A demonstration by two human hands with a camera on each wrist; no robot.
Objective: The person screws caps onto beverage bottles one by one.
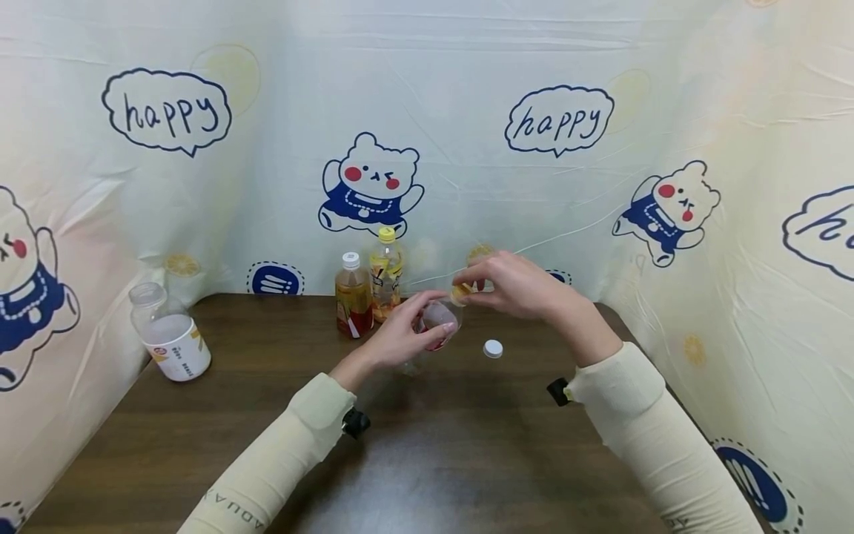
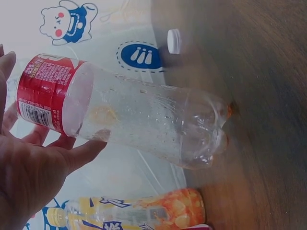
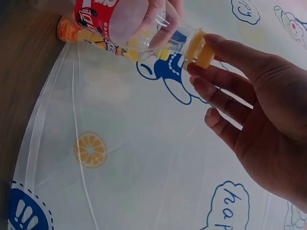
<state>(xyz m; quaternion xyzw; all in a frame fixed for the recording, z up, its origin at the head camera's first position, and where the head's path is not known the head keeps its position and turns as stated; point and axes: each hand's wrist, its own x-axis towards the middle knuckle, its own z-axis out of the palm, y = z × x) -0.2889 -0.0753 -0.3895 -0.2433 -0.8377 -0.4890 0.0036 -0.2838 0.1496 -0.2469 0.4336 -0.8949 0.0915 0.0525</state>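
Note:
A large clear plastic bottle [image 2: 134, 120] with a red label [image 2: 48, 93] stands on the table, with droplets inside its wall. Around its upper part my left hand [image 1: 396, 334] grips it, the thumb across the near side in the head view. My right hand [image 1: 514, 285] pinches a yellow-orange bottle cap [image 3: 205, 56] between thumb and index finger, right at the bottle's neck. The other right fingers are loosely bent in the right wrist view. A white cap [image 1: 493, 348] lies on the table to the right of the bottle.
Behind my left hand stand a bottle of reddish-brown drink [image 1: 353, 300] with a white cap and a yellow-capped bottle [image 1: 386, 271]. An uncapped clear bottle with a white label [image 1: 176, 348] is at the table's left edge. A printed curtain [image 1: 460, 200] encloses the table's back and sides.

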